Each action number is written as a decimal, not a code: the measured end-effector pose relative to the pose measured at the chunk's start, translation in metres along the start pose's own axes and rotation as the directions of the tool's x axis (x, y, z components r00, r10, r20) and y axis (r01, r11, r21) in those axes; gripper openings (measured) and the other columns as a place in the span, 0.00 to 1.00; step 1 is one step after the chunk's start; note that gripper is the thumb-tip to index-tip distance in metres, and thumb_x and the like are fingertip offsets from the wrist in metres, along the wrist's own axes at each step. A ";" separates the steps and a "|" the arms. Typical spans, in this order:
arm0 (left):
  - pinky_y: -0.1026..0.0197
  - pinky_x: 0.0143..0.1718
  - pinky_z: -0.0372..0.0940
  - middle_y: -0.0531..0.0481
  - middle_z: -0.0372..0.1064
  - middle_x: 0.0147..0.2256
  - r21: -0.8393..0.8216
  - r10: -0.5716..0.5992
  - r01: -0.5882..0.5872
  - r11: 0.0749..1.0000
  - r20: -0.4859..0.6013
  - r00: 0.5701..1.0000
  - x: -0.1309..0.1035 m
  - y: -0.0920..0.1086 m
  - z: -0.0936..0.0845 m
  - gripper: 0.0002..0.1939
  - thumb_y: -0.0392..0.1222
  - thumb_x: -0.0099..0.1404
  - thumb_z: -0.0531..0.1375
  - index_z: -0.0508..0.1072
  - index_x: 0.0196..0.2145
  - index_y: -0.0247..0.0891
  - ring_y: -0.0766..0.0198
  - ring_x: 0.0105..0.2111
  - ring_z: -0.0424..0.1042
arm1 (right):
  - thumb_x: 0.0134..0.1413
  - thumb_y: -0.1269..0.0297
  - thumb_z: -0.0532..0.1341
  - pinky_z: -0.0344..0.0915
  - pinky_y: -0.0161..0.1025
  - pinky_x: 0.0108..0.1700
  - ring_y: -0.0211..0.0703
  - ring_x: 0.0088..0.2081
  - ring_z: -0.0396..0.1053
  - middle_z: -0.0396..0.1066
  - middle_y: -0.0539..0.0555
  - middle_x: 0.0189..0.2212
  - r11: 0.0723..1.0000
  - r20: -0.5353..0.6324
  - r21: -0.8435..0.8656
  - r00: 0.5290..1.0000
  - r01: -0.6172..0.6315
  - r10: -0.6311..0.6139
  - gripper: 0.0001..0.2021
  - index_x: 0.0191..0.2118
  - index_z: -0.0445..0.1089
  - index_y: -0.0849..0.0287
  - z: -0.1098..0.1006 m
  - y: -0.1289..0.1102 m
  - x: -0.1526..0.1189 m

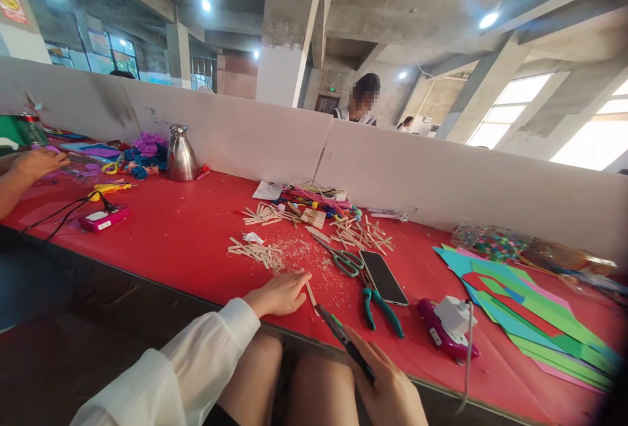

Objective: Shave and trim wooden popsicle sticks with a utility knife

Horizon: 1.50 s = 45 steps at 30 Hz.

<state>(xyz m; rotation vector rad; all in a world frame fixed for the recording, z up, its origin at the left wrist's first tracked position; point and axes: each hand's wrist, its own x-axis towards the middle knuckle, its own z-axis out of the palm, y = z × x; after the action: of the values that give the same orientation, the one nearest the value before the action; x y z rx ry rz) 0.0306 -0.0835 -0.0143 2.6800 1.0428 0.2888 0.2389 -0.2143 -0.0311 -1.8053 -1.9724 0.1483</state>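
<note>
My left hand (280,293) presses one end of a wooden craft stick (311,296) against the red tabletop, its fingers closed on it. In my right hand (380,373) is a dark utility knife (346,339) with green marks, its tip at the stick's near end. Pale shavings (299,252) lie scattered beyond my left hand, beside a small pile of craft sticks (252,252). Green-handled scissors (348,262), teal-handled pliers (383,311) and a black phone (383,277) rest to the right of the stick.
Several more sticks (366,235) and coloured pipe cleaners (318,197) lie farther back. Pink power strips (104,218) sit left and right, coloured paper (534,308) at far right. A metal jug (181,154) stands before the white partition (245,131). Another person's hand (40,163) is at left.
</note>
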 end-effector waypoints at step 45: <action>0.47 0.57 0.39 0.39 0.35 0.62 0.059 0.171 -0.169 0.984 -0.024 0.985 -0.023 0.007 0.028 0.49 0.68 0.48 0.56 0.49 0.60 0.39 0.47 0.61 0.35 | 0.55 0.67 0.51 0.65 0.33 0.27 0.41 0.34 0.72 0.73 0.49 0.40 0.971 0.145 -0.237 0.988 -0.013 0.049 0.18 0.50 0.66 0.49 -0.031 -0.025 0.043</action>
<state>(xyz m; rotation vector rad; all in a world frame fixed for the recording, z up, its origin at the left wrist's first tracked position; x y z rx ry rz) 0.0259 -0.1084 -0.0407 2.8298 0.8424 0.3362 0.2272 -0.1828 0.0172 -2.0277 -2.1433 0.0628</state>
